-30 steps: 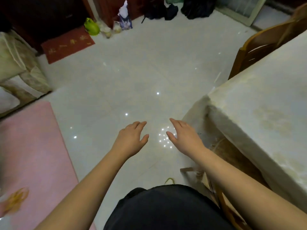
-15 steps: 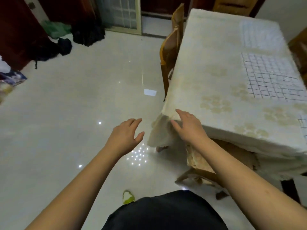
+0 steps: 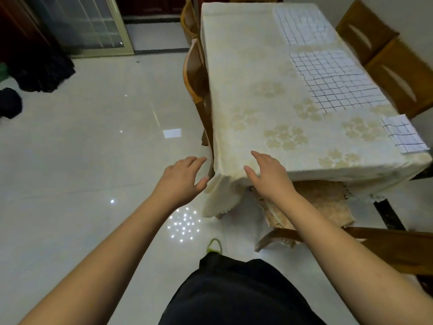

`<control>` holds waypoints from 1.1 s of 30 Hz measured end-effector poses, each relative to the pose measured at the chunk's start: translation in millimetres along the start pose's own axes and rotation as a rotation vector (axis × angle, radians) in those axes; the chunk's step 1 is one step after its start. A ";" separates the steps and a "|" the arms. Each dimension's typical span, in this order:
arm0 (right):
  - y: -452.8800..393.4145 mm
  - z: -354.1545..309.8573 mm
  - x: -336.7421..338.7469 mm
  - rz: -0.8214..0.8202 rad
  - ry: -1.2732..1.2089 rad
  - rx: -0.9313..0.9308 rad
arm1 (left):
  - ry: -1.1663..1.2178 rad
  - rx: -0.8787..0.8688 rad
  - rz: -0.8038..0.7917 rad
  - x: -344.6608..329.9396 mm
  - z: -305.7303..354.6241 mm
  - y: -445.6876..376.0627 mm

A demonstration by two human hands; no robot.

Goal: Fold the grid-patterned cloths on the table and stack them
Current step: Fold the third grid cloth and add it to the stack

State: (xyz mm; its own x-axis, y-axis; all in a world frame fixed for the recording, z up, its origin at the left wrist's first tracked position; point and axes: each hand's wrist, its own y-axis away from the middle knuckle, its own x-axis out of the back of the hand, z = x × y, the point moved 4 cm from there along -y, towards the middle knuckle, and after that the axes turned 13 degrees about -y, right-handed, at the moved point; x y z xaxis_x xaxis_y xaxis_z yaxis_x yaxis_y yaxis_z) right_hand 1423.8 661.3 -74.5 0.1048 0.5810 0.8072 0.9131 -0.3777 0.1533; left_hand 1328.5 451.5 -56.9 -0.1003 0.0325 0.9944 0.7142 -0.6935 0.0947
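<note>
Three white grid-patterned cloths lie on a table (image 3: pixel 246 95) covered with a cream floral tablecloth. A large spread cloth (image 3: pixel 335 78) is at the right middle. Another spread cloth (image 3: pixel 302 22) lies at the far right end. A small folded cloth (image 3: pixel 404 133) sits at the near right corner. My right hand (image 3: pixel 269 175) hovers open over the table's near left corner, well left of all the cloths. My left hand (image 3: pixel 181 178) is open over the floor just left of that corner. Both hands hold nothing.
Wooden chairs stand along the table's left side (image 3: pixel 196 73) and right side (image 3: pixel 393 66). A cushioned chair (image 3: pixel 311 207) is tucked under the near edge. Dark bags (image 3: pixel 39 73) lie on the glossy floor at the far left, near a glass door (image 3: pixel 77 24).
The view has swung right from the floor to the table, bringing all three cloths into sight. Both hands stay outstretched, and the right hand now hovers at the table corner.
</note>
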 end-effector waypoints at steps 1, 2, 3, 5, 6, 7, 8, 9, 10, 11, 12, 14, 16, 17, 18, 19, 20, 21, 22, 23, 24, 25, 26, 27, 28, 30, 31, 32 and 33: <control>-9.1 1.4 -1.5 0.011 -0.007 -0.014 | -0.004 -0.027 0.002 0.7 -1.8 -14.3; -19.1 3.0 -3.4 0.022 -0.013 -0.028 | -0.014 -0.055 0.005 0.8 -3.7 -29.3; -30.5 4.6 -4.9 0.034 -0.017 -0.043 | -0.027 -0.083 0.005 0.5 -6.2 -45.0; -54.9 7.1 -6.4 0.051 -0.033 -0.082 | -0.041 -0.129 -0.013 0.3 -11.6 -75.4; -66.5 8.1 -7.0 0.058 -0.044 -0.102 | -0.050 -0.148 -0.024 0.2 -14.6 -89.1; -78.3 8.7 -7.3 0.067 -0.055 -0.123 | -0.066 -0.172 -0.031 1.0 -17.9 -103.7; -89.8 8.4 -6.5 0.076 -0.069 -0.143 | -0.078 -0.194 -0.033 3.0 -21.9 -118.1; -100.2 7.0 -5.5 0.082 -0.080 -0.158 | -0.085 -0.215 -0.034 5.7 -26.0 -131.3; -109.5 5.4 -3.9 0.090 -0.089 -0.171 | -0.093 -0.239 -0.031 8.4 -29.8 -143.8; -118.2 4.0 -1.7 0.104 -0.093 -0.180 | -0.101 -0.265 -0.023 11.0 -32.9 -156.3; -126.3 3.0 1.2 0.117 -0.093 -0.189 | -0.107 -0.290 -0.016 13.6 -35.1 -168.8; -140.4 2.9 8.4 0.141 -0.096 -0.220 | -0.110 -0.335 -0.005 18.7 -37.7 -193.2; -152.9 4.6 13.6 0.163 -0.103 -0.259 | -0.128 -0.393 0.011 21.2 -38.6 -217.4; -158.8 5.4 15.3 0.177 -0.107 -0.278 | -0.142 -0.425 0.017 22.1 -39.4 -229.6; -165.1 5.9 16.8 0.193 -0.112 -0.299 | -0.153 -0.449 0.020 22.7 -41.3 -242.4; -171.6 5.8 17.3 0.209 -0.115 -0.319 | -0.158 -0.465 0.020 23.1 -44.4 -255.3; -178.3 5.1 16.9 0.223 -0.117 -0.339 | -0.159 -0.480 0.020 22.8 -48.6 -268.3; -185.5 4.0 15.7 0.236 -0.118 -0.360 | -0.156 -0.497 0.020 22.4 -53.0 -281.5; -193.3 2.1 14.1 0.248 -0.123 -0.384 | -0.154 -0.517 0.021 22.1 -57.8 -294.6; -201.9 -0.7 12.6 0.260 -0.128 -0.411 | -0.155 -0.541 0.024 21.9 -63.0 -307.4; -211.7 -4.3 10.7 0.275 -0.130 -0.435 | -0.154 -0.568 0.025 21.5 -68.9 -320.8; -222.2 -8.7 8.7 0.290 -0.127 -0.455 | -0.152 -0.595 0.022 21.1 -75.5 -333.8; -233.6 -14.0 7.4 0.306 -0.120 -0.473 | -0.152 -0.623 0.018 21.4 -82.8 -346.9; -245.3 -19.5 6.4 0.327 -0.121 -0.496 | -0.153 -0.653 0.014 22.1 -90.7 -360.2; -256.2 -25.6 5.7 0.352 -0.125 -0.525 | -0.155 -0.689 0.009 23.7 -99.6 -373.2; -275.8 -39.1 3.1 0.397 -0.136 -0.581 | -0.153 -0.749 0.009 30.2 -119.0 -396.3; -284.8 -46.8 2.8 0.414 -0.145 -0.604 | -0.156 -0.771 0.013 35.1 -128.4 -407.5; -292.9 -54.0 3.7 0.430 -0.154 -0.622 | -0.159 -0.796 0.016 40.5 -136.6 -418.7; -299.8 -60.5 4.4 0.445 -0.159 -0.637 | -0.163 -0.824 0.018 45.6 -143.0 -429.6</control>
State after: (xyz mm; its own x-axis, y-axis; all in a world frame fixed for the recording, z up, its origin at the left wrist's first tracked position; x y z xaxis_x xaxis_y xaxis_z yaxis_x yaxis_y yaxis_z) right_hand 1126.6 733.5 -82.4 0.5061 0.3561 0.7855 0.3759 -0.9108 0.1707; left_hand 918.1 648.1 -58.8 0.0533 0.0759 0.9957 -0.0258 -0.9967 0.0774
